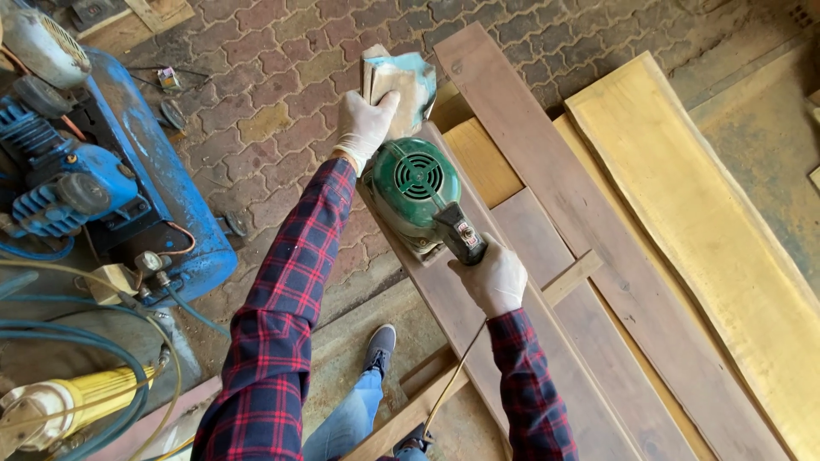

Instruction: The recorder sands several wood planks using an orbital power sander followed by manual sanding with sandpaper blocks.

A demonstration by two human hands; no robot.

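Note:
My right hand (495, 277), in a white glove, grips the black handle of a green electric sander (416, 192). The sander rests on a long brown plank (478, 324) that runs from near me to the far side. My left hand (366, 126), also gloved, holds a folded sheet of sandpaper (408, 81) just beyond the sander's front end. Both sleeves are red and dark plaid. The sander's cord (457, 376) trails down past my right forearm.
A blue air compressor (102, 179) with hoses stands at the left on the brick paving. A yellow angle grinder (77, 397) lies at the bottom left. More brown planks (581, 196) and pale yellow boards (700, 222) lie to the right. My shoe (380, 346) is below.

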